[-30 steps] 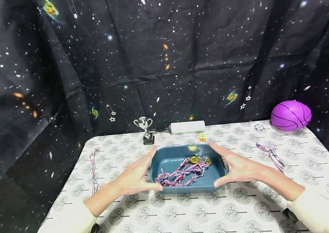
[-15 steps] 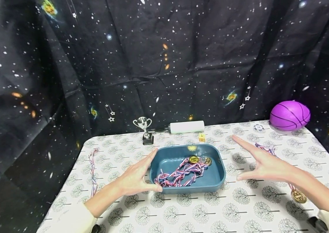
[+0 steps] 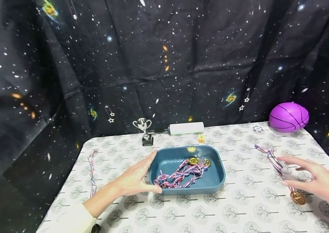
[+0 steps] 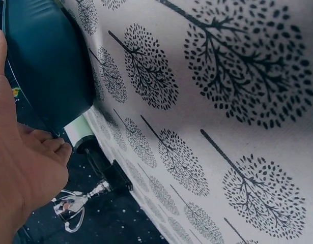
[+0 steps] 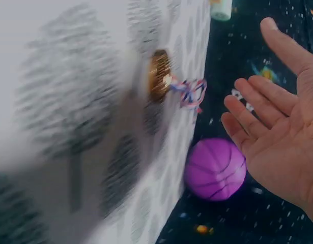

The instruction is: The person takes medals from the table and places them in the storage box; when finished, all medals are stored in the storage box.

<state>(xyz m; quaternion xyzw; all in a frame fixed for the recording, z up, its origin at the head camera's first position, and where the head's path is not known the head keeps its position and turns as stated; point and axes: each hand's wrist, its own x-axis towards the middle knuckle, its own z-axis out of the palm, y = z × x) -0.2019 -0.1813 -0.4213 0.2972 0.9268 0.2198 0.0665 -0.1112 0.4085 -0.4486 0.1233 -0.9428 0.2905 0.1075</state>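
Note:
A teal plastic bin (image 3: 191, 191) sits mid-table, with striped red, white and blue ribbons (image 3: 179, 176) and two gold medals (image 3: 193, 161) inside. My left hand (image 3: 132, 180) grips its left end, thumb on the front rim and fingertips at the back corner. In the left wrist view, fingers (image 4: 52, 140) curl at the edge of the bin (image 4: 49, 66). On the right side, my right hand (image 3: 315, 179) is over the table with thumb and fingers apart, holding nothing. Beside it lies a medal (image 3: 297, 197) on a striped ribbon (image 3: 274, 161); the right wrist view also shows this medal (image 5: 159, 76).
Behind the bin stand a silver trophy cup (image 3: 143, 131), a white cylinder (image 3: 186, 128) with a black end and a yellow letter block (image 3: 201, 138). A purple ball (image 3: 289, 117) and a poker chip (image 3: 257, 129) are back right. Another striped ribbon (image 3: 92, 173) lies left.
My right hand has left the bin's right end and moved right to the loose medal. The left hand stays on the bin, which keeps its place.

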